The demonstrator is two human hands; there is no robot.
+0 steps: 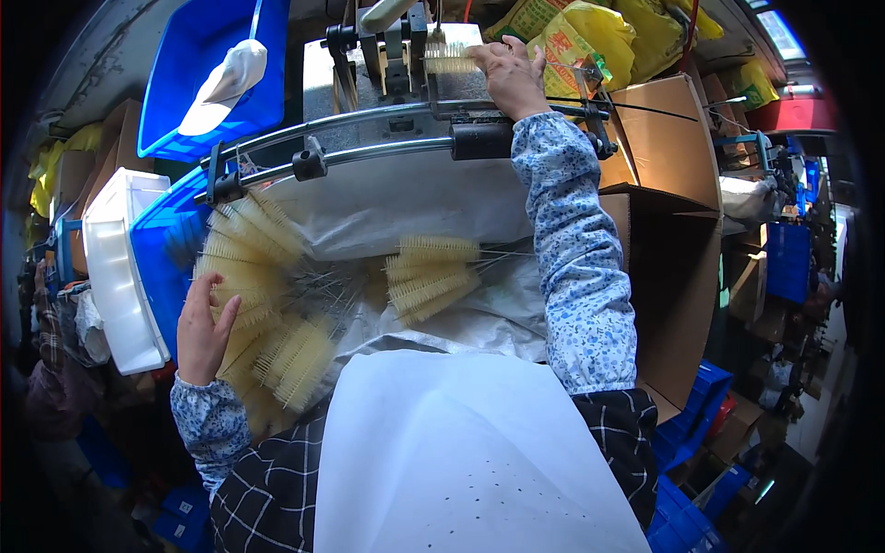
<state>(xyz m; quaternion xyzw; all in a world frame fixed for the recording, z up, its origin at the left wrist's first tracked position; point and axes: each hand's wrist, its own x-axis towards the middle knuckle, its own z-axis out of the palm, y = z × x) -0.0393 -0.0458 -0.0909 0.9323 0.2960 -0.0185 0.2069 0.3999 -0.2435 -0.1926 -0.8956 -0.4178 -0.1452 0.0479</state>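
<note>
The right hand [510, 76] reached forward to the machine [396, 55] at the top of the view, its fingers curled down over a pale bristle brush [449, 57] that lay against the machine's metal parts; whether the fingers truly pinched the brush could not be told, since the back of the hand hid them. The left hand [203, 327] lay lower at the left, fingers loosely spread and resting on a fanned pile of yellowish brushes [253, 304], their wire stems pointing toward the middle. A smaller bunch of brushes [431, 275] lay apart from that pile, just beside the right forearm, on a white cloth [396, 207] that covered the desk. Two curved metal rails [369, 138] crossed the cloth in front of the machine. Both forearms wore blue flowered sleeves [576, 267]. Beyond the left hand stood a blue bin [161, 253] and a white tub [115, 267], and a second blue bin [198, 55] higher up held a white cap [226, 83]. An open cardboard box [673, 230] stood to the right, with yellow bags [599, 32] behind it.
</note>
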